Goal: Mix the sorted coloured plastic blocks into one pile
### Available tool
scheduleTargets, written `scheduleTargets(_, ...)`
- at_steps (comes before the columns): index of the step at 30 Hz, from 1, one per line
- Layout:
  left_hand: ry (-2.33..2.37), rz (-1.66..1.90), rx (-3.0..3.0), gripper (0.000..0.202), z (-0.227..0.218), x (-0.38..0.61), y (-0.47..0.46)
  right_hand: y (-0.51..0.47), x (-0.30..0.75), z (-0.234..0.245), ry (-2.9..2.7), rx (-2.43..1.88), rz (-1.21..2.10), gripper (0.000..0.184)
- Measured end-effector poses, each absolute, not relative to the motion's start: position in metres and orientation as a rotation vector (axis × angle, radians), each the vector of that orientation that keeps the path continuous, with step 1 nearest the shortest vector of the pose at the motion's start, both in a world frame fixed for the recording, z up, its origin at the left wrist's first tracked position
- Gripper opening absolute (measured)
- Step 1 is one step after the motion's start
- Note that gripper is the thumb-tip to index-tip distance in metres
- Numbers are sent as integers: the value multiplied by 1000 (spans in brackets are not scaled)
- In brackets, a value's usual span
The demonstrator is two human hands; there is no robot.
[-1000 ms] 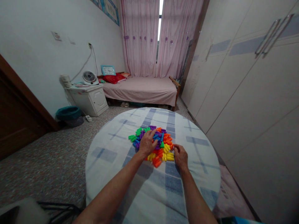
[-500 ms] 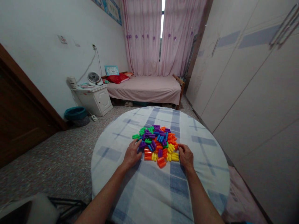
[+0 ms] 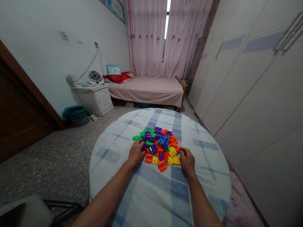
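A heap of small plastic pieces [image 3: 159, 145] in purple, blue, green, orange, red and yellow lies in the middle of a round table [image 3: 203, 176] under a white cloth with blue checks. My left hand [image 3: 136, 152] rests at the heap's left edge, its fingers curled against purple and orange pieces. At the heap's right edge my right hand [image 3: 187, 158] is closed, fingertips touching yellow and orange pieces. I cannot make out whether either hand actually holds a piece.
Beyond the table stand a pink bed [image 3: 148, 90], a white bedside cabinet [image 3: 94, 98] with a small fan [image 3: 95, 77], and a teal basin [image 3: 74, 112] on the floor. White wardrobe doors [image 3: 255, 94] line the right side. A dark frame [image 3: 59, 209] sits low at the left.
My left hand has come off the top of the heap and drawn back to its left edge. The right hand has stayed at the right edge. The view has shifted slightly.
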State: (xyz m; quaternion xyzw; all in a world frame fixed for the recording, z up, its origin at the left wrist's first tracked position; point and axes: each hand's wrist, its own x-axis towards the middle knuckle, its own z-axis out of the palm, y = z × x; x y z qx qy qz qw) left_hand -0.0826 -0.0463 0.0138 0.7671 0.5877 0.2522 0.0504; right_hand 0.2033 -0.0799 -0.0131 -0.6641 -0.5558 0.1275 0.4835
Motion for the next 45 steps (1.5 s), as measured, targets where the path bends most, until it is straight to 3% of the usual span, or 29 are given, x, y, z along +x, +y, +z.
scheduleTargets(7,1707,823,2276,37,12,-86,-43,-81,203,-12,-1346,-1615,322,36)
scheduleTargets(14,1707,1238,1836,31,9,-101,-57,-80,204,-13,-1357,-1608,323,35)
scheduleTargets(19,1582,1370,1856,32,34,-82,-56,-80,204,-14,-1357,-1615,335,35)
scheduleTargets(26,1351,1200,2278,40,68,-13,-29,-80,204,-14,-1338,-1609,350,35)
scheduleTargets(33,1314,964,2489,44,73,16,-14,-79,206,-17,-1339,-1611,367,34)
scheduleTargets(36,1298,1023,2476,47,68,8,-17,-79,206,-16,-1336,-1611,371,34)
scheduleTargets(41,1462,1234,2345,33,47,-43,-17,-81,204,-12,-1345,-1620,372,34)
scheduleTargets(45,1807,1094,2253,41,25,-99,-8,-81,204,-11,-1343,-1613,385,34)
